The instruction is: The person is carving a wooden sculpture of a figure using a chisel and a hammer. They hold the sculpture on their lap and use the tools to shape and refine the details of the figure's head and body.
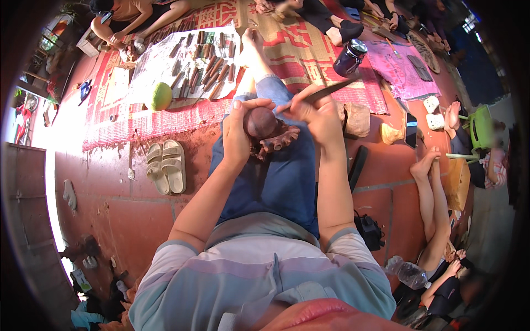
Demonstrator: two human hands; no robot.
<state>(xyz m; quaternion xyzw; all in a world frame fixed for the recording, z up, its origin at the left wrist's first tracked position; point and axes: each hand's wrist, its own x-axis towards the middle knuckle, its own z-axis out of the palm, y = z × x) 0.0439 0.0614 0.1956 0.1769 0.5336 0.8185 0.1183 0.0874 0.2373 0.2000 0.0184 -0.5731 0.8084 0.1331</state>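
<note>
Brown carving [261, 122]: above the lap of the blue jeans [270, 182], between the two hands; rounded top, scalloped lower part. Edges: red patterned mat [121, 129] borders just beyond the sandals [167, 166]; red tile [197, 160] shows between these and the jeans, leaving a narrow strip on the left. On the right, a brown block [358, 119] sits near the right forearm. Left hand [237, 135]: partly curled, grasping the carving's left side. Right hand [320, 113]: blurred, fingers closed around a long dark tool [334, 88]; tool-to-carving contact cannot be told.
</note>
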